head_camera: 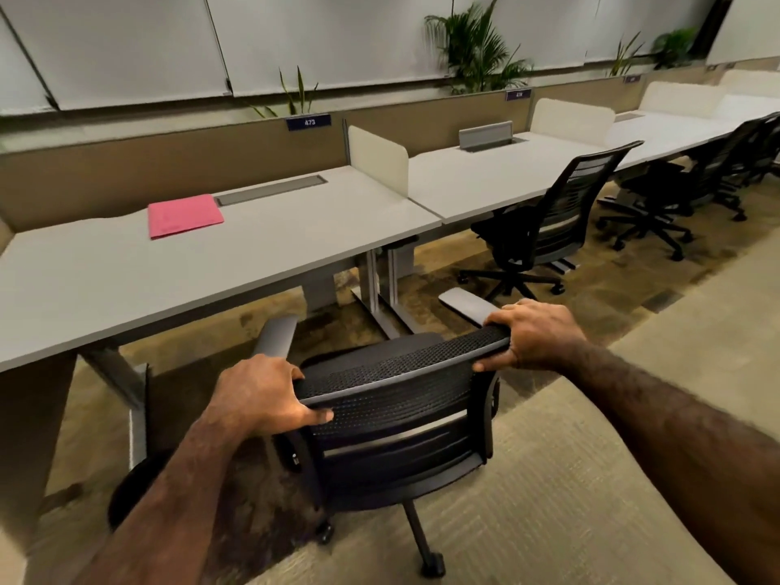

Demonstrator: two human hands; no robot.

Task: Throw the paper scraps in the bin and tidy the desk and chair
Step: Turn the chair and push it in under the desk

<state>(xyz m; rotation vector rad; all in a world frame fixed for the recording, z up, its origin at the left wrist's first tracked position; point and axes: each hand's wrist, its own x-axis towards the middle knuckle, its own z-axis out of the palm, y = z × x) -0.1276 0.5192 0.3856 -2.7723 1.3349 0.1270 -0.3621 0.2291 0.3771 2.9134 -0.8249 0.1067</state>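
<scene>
A black mesh office chair (401, 420) stands in front of the grey desk (261, 255), its back towards me and its grey armrests pointing at the desk. My left hand (257, 394) grips the left end of the backrest's top edge. My right hand (536, 335) grips the right end. A pink folder (184, 216) lies flat on the desk near its far edge, beside a cable slot. No paper scraps or bin show in view.
A dark round object (131, 487) sits on the floor under the desk at the left. More black chairs (544, 230) line the neighbouring desks to the right. Low dividers (377, 156) separate the desks. Carpet stretches behind and right of me.
</scene>
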